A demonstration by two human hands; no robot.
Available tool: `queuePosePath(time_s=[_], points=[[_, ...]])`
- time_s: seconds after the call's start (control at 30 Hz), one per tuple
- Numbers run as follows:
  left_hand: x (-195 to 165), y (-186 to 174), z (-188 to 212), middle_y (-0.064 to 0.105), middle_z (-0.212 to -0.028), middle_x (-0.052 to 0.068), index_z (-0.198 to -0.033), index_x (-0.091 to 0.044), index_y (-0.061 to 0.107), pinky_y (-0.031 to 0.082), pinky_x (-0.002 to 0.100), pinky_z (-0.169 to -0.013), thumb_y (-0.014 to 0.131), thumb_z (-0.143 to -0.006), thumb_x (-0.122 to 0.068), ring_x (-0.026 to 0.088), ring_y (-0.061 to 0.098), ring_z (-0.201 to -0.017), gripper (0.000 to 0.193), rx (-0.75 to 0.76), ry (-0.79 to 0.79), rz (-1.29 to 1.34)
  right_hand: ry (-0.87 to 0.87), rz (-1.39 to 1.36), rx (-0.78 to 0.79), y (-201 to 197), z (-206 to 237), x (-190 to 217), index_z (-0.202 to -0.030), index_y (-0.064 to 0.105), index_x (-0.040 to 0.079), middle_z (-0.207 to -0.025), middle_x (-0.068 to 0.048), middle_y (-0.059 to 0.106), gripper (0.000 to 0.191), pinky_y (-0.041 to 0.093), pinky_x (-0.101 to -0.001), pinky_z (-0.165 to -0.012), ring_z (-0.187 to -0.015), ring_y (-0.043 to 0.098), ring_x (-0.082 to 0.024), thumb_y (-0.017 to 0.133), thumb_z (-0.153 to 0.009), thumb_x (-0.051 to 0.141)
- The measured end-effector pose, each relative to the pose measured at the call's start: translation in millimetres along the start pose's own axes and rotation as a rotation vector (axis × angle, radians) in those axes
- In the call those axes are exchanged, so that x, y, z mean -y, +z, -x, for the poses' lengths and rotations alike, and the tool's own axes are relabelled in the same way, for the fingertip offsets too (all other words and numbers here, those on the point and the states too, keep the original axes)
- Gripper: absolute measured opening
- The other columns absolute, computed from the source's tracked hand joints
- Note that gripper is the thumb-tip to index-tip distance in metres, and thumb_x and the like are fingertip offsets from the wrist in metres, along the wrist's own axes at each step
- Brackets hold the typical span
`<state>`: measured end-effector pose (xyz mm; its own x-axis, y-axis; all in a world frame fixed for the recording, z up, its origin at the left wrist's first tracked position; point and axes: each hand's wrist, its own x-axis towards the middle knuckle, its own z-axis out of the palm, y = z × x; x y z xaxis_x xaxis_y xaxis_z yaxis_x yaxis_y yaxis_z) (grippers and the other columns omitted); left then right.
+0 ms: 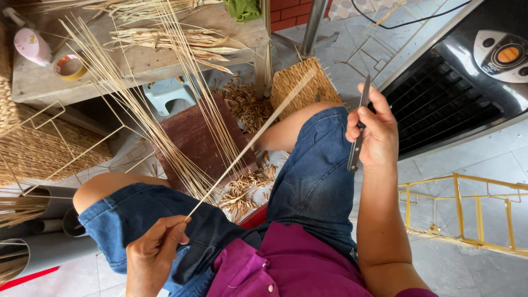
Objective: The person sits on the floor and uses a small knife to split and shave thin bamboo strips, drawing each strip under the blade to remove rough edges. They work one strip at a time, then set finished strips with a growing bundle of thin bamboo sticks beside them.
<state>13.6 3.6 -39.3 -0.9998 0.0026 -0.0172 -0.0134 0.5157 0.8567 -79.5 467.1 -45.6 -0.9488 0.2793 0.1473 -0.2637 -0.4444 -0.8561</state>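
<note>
L hand (157, 245) low, pinching cane strip (250, 140) | R hand (374, 132) raised, fist round knife (358, 124)

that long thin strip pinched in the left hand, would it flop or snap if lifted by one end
The strip looks springy rather than floppy: held only at its lower end by the left hand, it runs nearly straight. Being so thin, it is probably very light. A sharp bend might crack it, judging by the shavings.

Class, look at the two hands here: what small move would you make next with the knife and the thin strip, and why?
Probably bring the knife in the right hand down to the strip pinched by the left hand: blade and strip are apart, and shavings lie below.
</note>
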Motion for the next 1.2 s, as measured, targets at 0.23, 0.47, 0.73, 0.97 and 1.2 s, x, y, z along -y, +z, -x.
queuePosePath(time_s=[0.23,0.47,0.73,0.97,1.2], points=[[-10,5,1,0.075,-0.067,0.002,-0.106,-0.009,0.078,0.053,0.022,-0.052,0.071,-0.090,-0.009,0.006,0.069,-0.060,0.018,-0.029,0.000,-0.099,-0.073,0.328,0.202,33,17,4,-0.168,0.023,0.013,-0.076,-0.012,0.067,0.072,0.046,-0.0247,-0.057,-0.059,0.055,-0.012,0.059,-0.105,0.013],[-10,8,6,0.078,-0.077,0.002,-0.105,-0.008,0.078,0.060,0.021,-0.062,0.073,-0.087,-0.007,0.006,0.076,-0.072,0.019,-0.021,0.134,-0.057,-0.054,0.381,0.222,37,20,2,-0.168,0.020,0.014,-0.078,-0.011,0.068,0.075,0.045,-0.0227,-0.056,-0.059,0.055,-0.010,0.060,-0.105,0.013],[14,8,8,0.076,-0.069,0.003,-0.107,-0.007,0.079,0.051,0.022,-0.049,0.072,-0.089,-0.008,0.006,0.066,-0.055,0.019,-0.083,-0.004,-0.069,-0.166,0.224,-0.042,19,7,-7,-0.164,0.039,0.008,-0.084,-0.012,0.069,0.059,0.046,-0.0244,-0.058,-0.061,0.055,-0.013,0.058,-0.108,0.012],[19,49,-9,0.073,-0.062,0.003,-0.106,-0.006,0.078,0.044,0.021,-0.041,0.069,-0.092,-0.010,0.005,0.055,-0.045,0.017,-0.094,-0.029,0.157,0.225,0.250,0.397,65,40,-30,-0.160,0.037,0.010,-0.078,-0.008,0.069,0.058,0.048,-0.0222,-0.054,-0.058,0.060,-0.009,0.054,-0.105,0.015],[6,75,-15,0.071,-0.055,0.005,-0.099,-0.007,0.082,0.042,0.022,-0.042,0.074,-0.088,-0.009,0.005,0.058,-0.046,0.014,-0.064,0.002,0.087,0.421,0.252,0.788,123,93,-85,-0.147,0.053,0.001,-0.086,-0.006,0.071,0.035,0.047,-0.0204,-0.056,-0.062,0.057,-0.004,0.048,-0.114,0.011]])
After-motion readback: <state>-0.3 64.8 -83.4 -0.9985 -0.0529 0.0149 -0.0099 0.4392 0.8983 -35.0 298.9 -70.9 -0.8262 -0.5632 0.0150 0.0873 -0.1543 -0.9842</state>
